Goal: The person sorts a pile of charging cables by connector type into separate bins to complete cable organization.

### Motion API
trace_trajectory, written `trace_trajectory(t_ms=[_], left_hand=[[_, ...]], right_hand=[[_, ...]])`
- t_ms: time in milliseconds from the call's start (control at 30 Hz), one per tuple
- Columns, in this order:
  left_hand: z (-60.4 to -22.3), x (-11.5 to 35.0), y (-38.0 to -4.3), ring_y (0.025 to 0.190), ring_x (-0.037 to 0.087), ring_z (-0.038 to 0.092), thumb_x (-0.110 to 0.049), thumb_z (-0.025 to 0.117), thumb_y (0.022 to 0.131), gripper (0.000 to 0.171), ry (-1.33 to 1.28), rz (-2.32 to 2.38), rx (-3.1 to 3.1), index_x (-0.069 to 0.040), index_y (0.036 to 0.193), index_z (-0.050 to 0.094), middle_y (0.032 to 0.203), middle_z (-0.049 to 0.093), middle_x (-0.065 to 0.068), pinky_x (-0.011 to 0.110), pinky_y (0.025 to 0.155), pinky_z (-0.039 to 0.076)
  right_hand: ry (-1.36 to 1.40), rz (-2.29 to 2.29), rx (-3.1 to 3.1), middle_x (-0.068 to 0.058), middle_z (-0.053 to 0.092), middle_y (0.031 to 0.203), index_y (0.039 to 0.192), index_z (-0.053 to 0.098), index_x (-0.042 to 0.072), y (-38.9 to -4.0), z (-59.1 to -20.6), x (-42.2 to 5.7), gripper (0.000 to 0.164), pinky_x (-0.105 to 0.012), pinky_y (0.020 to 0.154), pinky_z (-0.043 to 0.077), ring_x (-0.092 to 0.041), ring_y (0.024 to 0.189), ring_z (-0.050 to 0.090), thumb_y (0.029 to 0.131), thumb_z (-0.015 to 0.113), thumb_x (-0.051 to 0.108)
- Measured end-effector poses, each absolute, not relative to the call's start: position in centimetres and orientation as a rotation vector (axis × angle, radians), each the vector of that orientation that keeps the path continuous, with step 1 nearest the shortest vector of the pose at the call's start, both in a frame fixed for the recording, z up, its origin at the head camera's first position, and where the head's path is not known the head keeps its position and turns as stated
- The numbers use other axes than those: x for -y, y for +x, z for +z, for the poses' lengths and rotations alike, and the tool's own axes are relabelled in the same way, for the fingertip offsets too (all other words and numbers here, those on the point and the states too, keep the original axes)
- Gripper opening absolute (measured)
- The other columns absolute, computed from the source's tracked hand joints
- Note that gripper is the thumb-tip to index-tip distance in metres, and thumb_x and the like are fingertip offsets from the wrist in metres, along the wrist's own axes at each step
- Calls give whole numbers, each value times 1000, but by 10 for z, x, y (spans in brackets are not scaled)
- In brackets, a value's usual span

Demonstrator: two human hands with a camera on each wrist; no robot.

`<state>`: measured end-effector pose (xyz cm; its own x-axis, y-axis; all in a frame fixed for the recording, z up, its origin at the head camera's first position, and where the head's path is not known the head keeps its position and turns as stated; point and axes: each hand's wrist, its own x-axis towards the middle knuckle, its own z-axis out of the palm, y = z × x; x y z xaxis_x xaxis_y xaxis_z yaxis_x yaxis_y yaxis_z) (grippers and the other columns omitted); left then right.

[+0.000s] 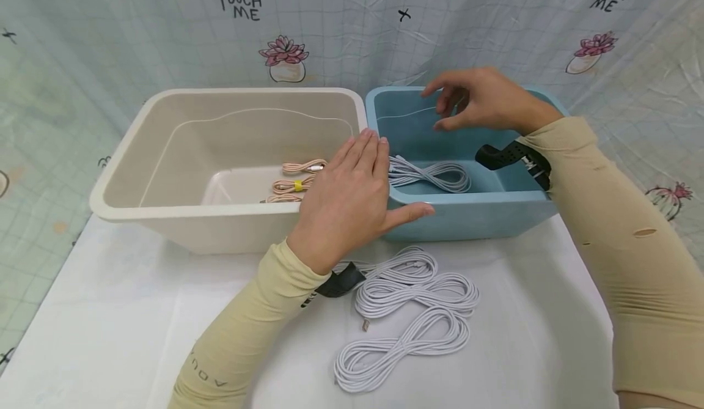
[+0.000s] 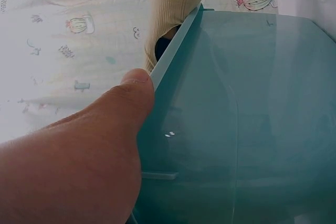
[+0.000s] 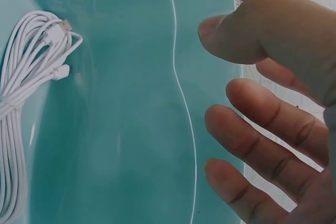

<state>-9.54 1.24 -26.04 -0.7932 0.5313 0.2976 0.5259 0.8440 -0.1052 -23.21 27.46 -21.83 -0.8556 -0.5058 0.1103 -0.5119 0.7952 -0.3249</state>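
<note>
My left hand point(image 1: 349, 195) lies with straight fingers over the meeting rims of a cream bin point(image 1: 220, 214) and a blue bin point(image 1: 467, 216). Its thumb points right, along the blue bin's front rim. Above the blue bin hovers my right hand point(image 1: 486, 100), fingers spread and loosely bent, with nothing between them. Below it, a bundled white cable point(image 1: 434, 175) rests on the blue bin's floor; the right wrist view shows its USB plug point(image 3: 65, 25). Several beige cable bundles point(image 1: 286, 186), one with a yellow tie, lie in the cream bin, partly hidden by my left hand.
Several coiled white cables point(image 1: 404, 345) lie on the white table point(image 1: 132, 317) in front of the bins. A patterned curtain point(image 1: 341, 24) hangs close behind the bins.
</note>
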Motion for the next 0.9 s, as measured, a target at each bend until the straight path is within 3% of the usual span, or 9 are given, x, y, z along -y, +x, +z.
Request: trace_trajectory(t_ms=[200, 300, 367, 433, 800, 900], left_hand=[[-256, -11, -95, 156, 30, 38, -89, 36, 90, 111, -792, 25, 2711, 1, 155, 44, 161, 46, 19, 39, 132, 28], [-255, -11, -95, 157, 29, 37, -89, 36, 90, 111, -794, 26, 2731, 0, 156, 42, 162, 45, 18, 40, 133, 27], [-255, -11, -95, 157, 29, 37, -89, 35, 90, 111, -799, 24, 2747, 0, 157, 42, 163, 44, 18, 40, 133, 26], [-255, -12, -95, 157, 29, 36, -89, 35, 90, 111, -804, 22, 2759, -1, 157, 41, 163, 43, 18, 40, 133, 25], [-256, -14, -92, 157, 28, 37, -88, 35, 91, 109, -797, 19, 2746, -1, 157, 42, 162, 44, 17, 39, 133, 26], [-255, -13, -92, 158, 28, 35, -88, 33, 91, 110, -790, 22, 2766, -1, 157, 41, 163, 43, 17, 39, 133, 25]], right_hand=[[838, 542, 2950, -8, 72, 104, 137, 66, 17, -230, -213, -274, 54, -11, 80, 56, -17, 92, 68, 86, 84, 18], [852, 556, 2944, -10, 73, 108, 138, 65, 16, -229, -211, -273, 55, -30, 89, 64, -22, 97, 71, 86, 84, 17], [850, 580, 2950, -12, 73, 111, 139, 64, 15, -227, -210, -271, 55, -44, 94, 63, -26, 101, 71, 87, 83, 18], [845, 608, 2953, -14, 72, 113, 139, 64, 15, -225, -208, -271, 56, -51, 98, 61, -28, 104, 70, 87, 83, 18], [953, 559, 2849, -12, 74, 112, 136, 67, 15, -201, -188, -261, 53, -48, 93, 61, -27, 100, 70, 86, 84, 21], [991, 547, 2791, -10, 75, 108, 133, 69, 15, -192, -184, -257, 50, -31, 91, 60, -23, 98, 70, 85, 85, 17]])
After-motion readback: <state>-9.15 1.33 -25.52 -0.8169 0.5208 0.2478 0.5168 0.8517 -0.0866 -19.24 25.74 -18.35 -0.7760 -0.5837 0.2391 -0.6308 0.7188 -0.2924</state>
